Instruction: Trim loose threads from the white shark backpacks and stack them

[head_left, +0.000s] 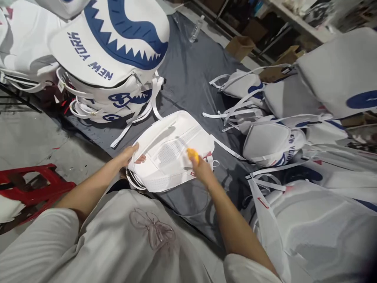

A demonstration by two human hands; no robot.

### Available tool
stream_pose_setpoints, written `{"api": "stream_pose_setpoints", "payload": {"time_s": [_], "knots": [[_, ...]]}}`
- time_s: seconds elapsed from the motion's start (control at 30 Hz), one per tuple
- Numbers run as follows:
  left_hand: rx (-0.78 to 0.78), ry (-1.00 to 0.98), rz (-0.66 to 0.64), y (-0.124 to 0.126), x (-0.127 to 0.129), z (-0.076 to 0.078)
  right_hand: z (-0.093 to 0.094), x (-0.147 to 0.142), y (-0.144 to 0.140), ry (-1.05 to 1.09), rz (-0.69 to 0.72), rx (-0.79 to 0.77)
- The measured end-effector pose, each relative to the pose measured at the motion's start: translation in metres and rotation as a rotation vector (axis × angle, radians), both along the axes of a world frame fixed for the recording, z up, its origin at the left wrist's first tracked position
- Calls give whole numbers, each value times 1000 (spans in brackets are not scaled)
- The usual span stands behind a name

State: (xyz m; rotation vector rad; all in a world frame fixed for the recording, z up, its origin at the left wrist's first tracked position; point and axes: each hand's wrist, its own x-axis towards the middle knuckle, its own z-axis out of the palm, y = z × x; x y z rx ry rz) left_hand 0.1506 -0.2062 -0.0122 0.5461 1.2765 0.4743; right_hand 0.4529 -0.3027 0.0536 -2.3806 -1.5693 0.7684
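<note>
A white backpack (173, 153) lies on the dark cloth in front of me, its perforated back panel and straps facing up. My left hand (132, 155) is wrapped round the backpack's left edge near a shoulder strap, the fingers partly under the fabric. Over the right part of the bag, my right hand (202, 169) is closed on a small yellow-orange object (193, 154). Motion blurs that object, so its exact kind is unclear. Small red tags show on the bag close to my right hand.
Stacked white backpacks with blue shark-mouth prints (108, 47) stand at the far left. More white backpacks (272, 143) pile up on the right, straps trailing over the dark cloth (188, 86). A clear bottle (196, 29) stands at the back. A red stool (32, 188) is at left.
</note>
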Motion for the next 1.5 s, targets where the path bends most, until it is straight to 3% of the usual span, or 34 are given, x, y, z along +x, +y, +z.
{"api": "stream_pose_setpoints", "payload": {"time_s": [0.07,0.17,0.3,0.4,0.47,0.53,0.67,0.73,0.8,0.9,0.97,1.03,1.1,1.17,1.23,1.3,1.37,1.43,1.5], "knots": [[-40,13,17,5,4,1,10,3,17,-115,-1,-12],[-96,18,24,9,6,4,20,-3,23,63,235,-108],[-109,64,-23,14,7,4,33,-17,22,48,144,-43],[-57,120,-99,15,9,2,43,-22,25,150,265,-103],[50,206,-174,11,13,2,49,-23,24,112,236,-67],[251,339,-257,2,19,3,54,-22,20,16,143,-2],[905,824,-519,-19,40,3,60,-5,2,110,250,-229],[1129,959,-680,-28,52,1,59,14,-9,-102,94,-200],[1251,980,-795,-37,64,0,57,37,-23,-267,-6,-162],[1422,934,-870,-61,83,-3,54,63,-46,-175,79,-240],[1487,841,-983,-84,95,-6,56,70,-59,-215,35,-237],[1421,795,-1160,-105,107,-13,62,71,-71,-206,27,-256],[1294,806,-1223,-114,115,-21,69,71,-82,-108,68,-294],[1176,728,-1068,-106,117,-27,75,73,-94,-161,-33,-241],[922,510,-743,-85,115,-29,79,77,-109,-253,-183,-155],[582,318,-485,-61,113,-28,78,79,-123,-63,-132,-223],[358,254,-381,-48,115,-24,73,77,-132,176,10,-355],[346,288,-368,-49,123,-22,69,74,-133,60,-19,-330],[441,322,-347,-65,137,-20,69,70,-128,-173,-97,-189]]}}
